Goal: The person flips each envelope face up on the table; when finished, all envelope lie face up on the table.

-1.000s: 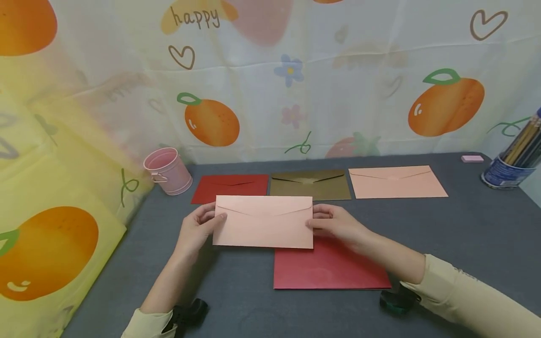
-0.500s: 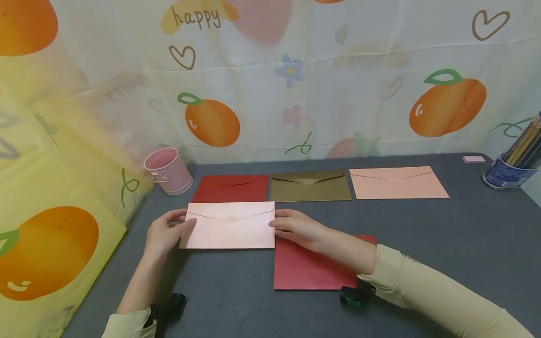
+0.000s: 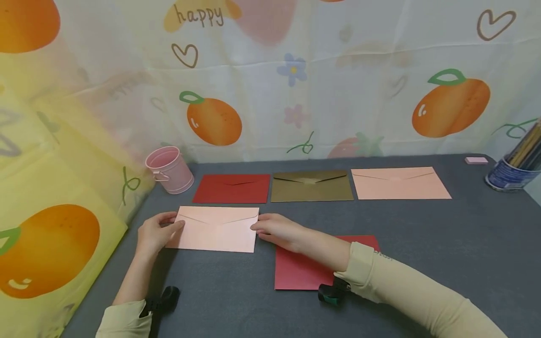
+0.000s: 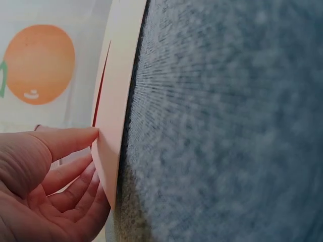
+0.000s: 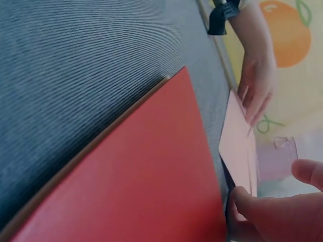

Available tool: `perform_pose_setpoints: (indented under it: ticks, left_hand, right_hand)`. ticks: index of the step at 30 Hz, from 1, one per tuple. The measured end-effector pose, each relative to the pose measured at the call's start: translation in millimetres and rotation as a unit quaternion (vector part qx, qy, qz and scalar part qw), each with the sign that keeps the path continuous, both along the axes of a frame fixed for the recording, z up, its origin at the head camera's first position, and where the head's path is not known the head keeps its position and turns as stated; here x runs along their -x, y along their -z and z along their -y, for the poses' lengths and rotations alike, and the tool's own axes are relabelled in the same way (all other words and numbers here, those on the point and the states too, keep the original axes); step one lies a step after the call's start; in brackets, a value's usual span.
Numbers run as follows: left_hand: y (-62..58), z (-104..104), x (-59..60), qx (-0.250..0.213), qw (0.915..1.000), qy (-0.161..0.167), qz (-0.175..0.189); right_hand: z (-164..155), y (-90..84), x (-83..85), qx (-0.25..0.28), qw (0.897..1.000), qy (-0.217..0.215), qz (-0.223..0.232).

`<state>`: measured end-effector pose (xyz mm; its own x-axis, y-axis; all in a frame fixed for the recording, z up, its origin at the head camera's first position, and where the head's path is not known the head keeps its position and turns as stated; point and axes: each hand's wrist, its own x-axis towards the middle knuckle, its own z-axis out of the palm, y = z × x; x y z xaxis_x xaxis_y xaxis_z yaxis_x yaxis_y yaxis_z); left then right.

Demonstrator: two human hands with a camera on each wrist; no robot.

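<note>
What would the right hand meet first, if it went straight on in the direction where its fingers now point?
First the pink envelope, whose edge the right hand holds; beyond it, roughly in line, seems to be the left hand, though depth is unclear.

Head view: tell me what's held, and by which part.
The nearer pink envelope: the left grip pinches its left end; the right grip touches its right end, pinch unclear.

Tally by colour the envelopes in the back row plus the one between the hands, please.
Pink: 2 (the held envelope, the row's right-end envelope)
Red: 1 (the row's left-end envelope)
Olive: 1 (the row's middle envelope)
Total: 4
</note>
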<state>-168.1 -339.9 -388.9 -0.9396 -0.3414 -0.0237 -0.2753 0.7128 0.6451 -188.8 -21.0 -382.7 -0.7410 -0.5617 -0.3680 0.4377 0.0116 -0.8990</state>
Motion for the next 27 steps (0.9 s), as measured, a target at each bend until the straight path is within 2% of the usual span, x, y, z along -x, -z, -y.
perform_pose_setpoints:
  ticks: [6, 16, 27]
  left_hand:
    - [0.9, -1.1, 2.8, 0.005, 0.9997, 0.014, 0.019]
    - [3.5, -3.9, 3.1, 0.034, 0.9988, 0.034, 0.003]
    - [-0.6, -9.2, 1.4, 0.034, 0.9988, 0.037, -0.001]
  right_hand:
    - [1.6, 0.1, 0.4, -0.005, 1.000, 0.009, 0.001]
    - [-1.8, 2.0, 2.6, -0.018, 1.000, -0.001, -0.011]
    - [-12.7, 1.6, 3.8, -0.018, 1.000, 0.002, -0.012]
